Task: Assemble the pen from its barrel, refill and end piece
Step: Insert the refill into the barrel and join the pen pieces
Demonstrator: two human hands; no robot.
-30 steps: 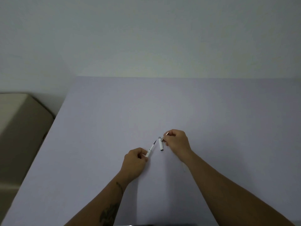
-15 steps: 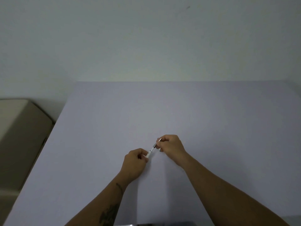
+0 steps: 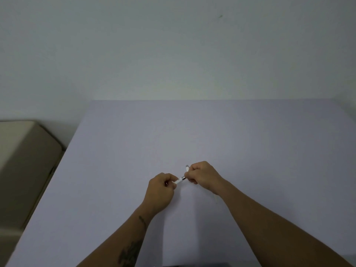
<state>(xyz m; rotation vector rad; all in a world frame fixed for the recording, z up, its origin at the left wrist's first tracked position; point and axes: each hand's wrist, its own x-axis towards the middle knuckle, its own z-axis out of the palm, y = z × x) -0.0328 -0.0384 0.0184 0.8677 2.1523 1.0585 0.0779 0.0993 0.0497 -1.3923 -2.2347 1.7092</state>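
Containers: the frame shows no box, tray or bin; the pen parts are carried only by the two hands
Left hand (image 3: 160,187): curled into a loose fist above the bench, thumb and fingers pinched on the lower end of the white barrel
Barrel (image 3: 178,181): a short white tube, tilted up to the right between the two hands; its silver band (image 3: 183,178) sits at the upper end, just beside the right fingers
Right hand (image 3: 202,175): clenched, knuckles up, fingers closed at the banded end of the barrel; a second small piece pokes out of the top of this fist
End piece (image 3: 187,167): pale with a greyish tip, standing almost upright above the right thumb; too small to tell more
Refill: cannot tell where it lies; hidden or too thin to make out
Forearms: both bare, reaching in from the bottom edge; a dark tattoo (image 3: 131,254) on the left one, a smaller mark nearer the wrist
Bench (image 3: 250,141): flat, pale lilac-grey, matte; hands hover near its middle, faint shadows beneath them
Wall (image 3: 173,51): plain off-white, meeting the far edge of the bench; one small dark speck (image 3: 221,16) high up
Left of bench: a beige padded block (image 3: 23,160), lower than the bench top and set against the wall; what it is cannot be told
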